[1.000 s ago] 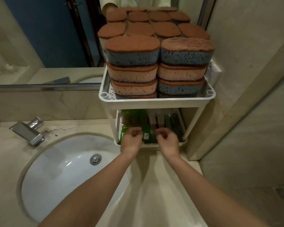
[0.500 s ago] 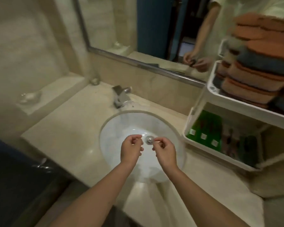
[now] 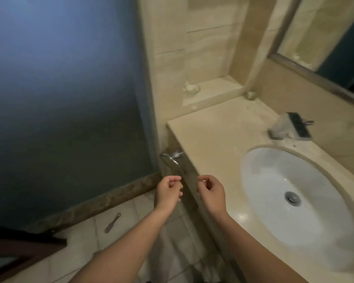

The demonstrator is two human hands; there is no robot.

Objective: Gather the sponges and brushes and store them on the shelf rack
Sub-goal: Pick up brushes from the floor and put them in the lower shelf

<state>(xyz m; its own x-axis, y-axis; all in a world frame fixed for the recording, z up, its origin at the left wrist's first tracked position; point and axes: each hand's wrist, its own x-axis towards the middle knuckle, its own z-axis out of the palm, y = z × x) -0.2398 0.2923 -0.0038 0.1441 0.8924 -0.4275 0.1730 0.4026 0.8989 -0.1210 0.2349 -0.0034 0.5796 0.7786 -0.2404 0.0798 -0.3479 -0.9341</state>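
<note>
My left hand [image 3: 168,192] and my right hand [image 3: 211,192] hover side by side at the left end of the vanity counter [image 3: 217,144], fingers loosely curled, nothing in either. A small dark brush-like tool [image 3: 112,223] lies on the floor tiles below and to the left of my hands. The shelf rack and its sponges are out of view.
A white sink basin [image 3: 294,193] is set in the counter to the right, with a chrome faucet [image 3: 288,127] behind it. A frosted blue glass door [image 3: 65,99] fills the left. A towel ring [image 3: 173,158] hangs on the counter's end. A glass dish [image 3: 191,88] sits on a ledge.
The view has swung left, away from the shelf rack and past the sink to the counter's left end and the floor. My hands stay empty and curled in front of me.
</note>
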